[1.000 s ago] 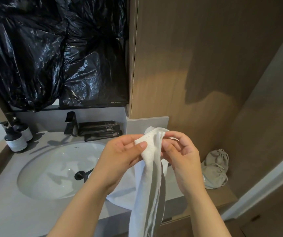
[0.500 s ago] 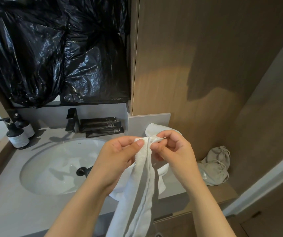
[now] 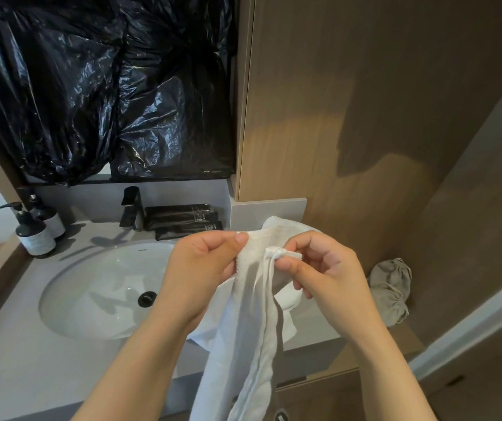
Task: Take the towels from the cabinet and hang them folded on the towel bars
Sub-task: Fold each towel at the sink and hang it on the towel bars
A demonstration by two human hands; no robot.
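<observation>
Your left hand [image 3: 204, 262] and right hand [image 3: 328, 275] both pinch the top edge of the white towel [image 3: 252, 329], which hangs toward 6 o'clock across the counter [image 3: 16, 360] edge. From your hands: sink [image 3: 92, 299] at 8, faucet [image 3: 133, 212] and black tubes [image 3: 183, 220] at 11, pump bottles [image 3: 34, 235] at 9, grey pouch [image 3: 391, 287] at 3.

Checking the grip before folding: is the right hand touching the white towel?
Touching. The head view shows the right hand pinching a bunched corner of the white towel between thumb and fingertips.
</observation>
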